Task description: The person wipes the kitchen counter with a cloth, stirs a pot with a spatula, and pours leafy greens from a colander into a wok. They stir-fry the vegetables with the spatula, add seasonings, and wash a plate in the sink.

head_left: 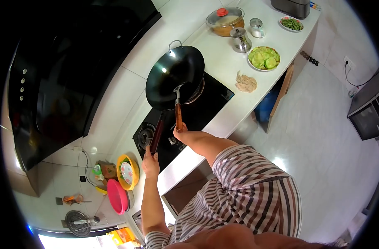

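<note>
My left hand [150, 162] is closed round the dark handle of a black wok [160, 76], which is over the far part of the black gas stove [216, 93]. In my right hand [180, 129] is the wooden handle of a metal spatula [178, 112]. The spatula's head rests inside the wok, which holds no visible food. To the right of the stove, pale slices [246, 83] lie on the white counter, near a plate of green slices [264, 58].
A lidded glass pot [225, 27], a metal canister [241, 40], a glass jar [257, 29] and a plate of green beans [291, 24] stand farther along. A yellow basket [133, 173] and a pink basin [116, 196] are left of the stove. A cabinet door [280, 97] hangs open below the counter.
</note>
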Demonstrator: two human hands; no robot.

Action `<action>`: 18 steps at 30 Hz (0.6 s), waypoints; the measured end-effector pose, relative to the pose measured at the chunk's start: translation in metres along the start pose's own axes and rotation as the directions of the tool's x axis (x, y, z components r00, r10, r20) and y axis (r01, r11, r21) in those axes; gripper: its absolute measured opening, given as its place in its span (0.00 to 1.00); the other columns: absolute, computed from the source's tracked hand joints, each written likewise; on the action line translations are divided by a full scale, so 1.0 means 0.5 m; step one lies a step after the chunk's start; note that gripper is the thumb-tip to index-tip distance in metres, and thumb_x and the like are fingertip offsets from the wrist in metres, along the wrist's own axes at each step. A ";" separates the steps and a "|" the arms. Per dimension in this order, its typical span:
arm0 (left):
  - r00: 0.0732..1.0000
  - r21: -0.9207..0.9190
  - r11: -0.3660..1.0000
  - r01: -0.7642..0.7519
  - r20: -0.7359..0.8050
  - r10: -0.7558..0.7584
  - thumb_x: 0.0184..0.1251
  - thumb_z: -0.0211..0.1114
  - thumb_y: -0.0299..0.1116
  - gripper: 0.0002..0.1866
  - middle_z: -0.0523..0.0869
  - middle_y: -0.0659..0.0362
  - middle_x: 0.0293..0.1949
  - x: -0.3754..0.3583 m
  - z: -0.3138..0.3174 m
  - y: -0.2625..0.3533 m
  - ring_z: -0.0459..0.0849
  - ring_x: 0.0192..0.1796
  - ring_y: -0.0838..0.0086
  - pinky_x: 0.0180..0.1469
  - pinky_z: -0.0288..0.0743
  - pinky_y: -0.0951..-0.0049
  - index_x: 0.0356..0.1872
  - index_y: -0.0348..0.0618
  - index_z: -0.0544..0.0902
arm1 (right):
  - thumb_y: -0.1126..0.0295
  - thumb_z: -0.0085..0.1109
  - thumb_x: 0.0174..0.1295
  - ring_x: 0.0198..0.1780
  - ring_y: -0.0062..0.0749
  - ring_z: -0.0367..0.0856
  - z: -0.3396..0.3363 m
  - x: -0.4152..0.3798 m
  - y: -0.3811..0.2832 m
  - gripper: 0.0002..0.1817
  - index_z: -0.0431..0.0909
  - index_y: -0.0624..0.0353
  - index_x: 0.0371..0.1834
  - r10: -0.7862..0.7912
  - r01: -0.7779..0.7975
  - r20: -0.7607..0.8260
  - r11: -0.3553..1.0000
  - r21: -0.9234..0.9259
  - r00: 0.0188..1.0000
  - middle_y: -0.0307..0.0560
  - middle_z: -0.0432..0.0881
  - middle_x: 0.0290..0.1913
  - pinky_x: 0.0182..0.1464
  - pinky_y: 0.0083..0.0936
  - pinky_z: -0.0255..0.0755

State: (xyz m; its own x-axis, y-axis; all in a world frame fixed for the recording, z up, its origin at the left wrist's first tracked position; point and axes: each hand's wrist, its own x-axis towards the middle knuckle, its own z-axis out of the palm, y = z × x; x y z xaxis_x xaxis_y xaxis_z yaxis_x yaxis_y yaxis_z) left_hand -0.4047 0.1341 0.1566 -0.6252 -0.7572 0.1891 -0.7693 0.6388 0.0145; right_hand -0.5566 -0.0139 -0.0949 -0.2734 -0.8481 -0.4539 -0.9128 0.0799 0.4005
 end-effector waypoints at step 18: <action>0.906 -0.283 0.871 0.402 0.260 -0.334 0.54 0.64 0.37 0.30 0.83 0.55 0.30 -0.343 0.163 -0.096 0.81 0.31 0.65 0.36 0.73 0.66 0.58 0.41 0.66 | 0.69 0.51 0.51 0.21 0.41 0.76 0.047 -0.267 0.065 0.05 0.71 0.56 0.21 0.313 0.445 -0.783 0.684 0.578 0.537 0.46 0.74 0.18 0.25 0.38 0.70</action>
State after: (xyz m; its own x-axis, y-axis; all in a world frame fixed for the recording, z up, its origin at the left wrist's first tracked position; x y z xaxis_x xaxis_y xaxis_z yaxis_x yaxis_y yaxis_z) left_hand -0.2712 0.2220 0.0436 -0.3438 -0.9348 -0.0892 -0.8839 0.2901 0.3669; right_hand -0.5571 0.1145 -0.0400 -0.1948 -0.8410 0.5048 -0.9213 -0.0197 -0.3884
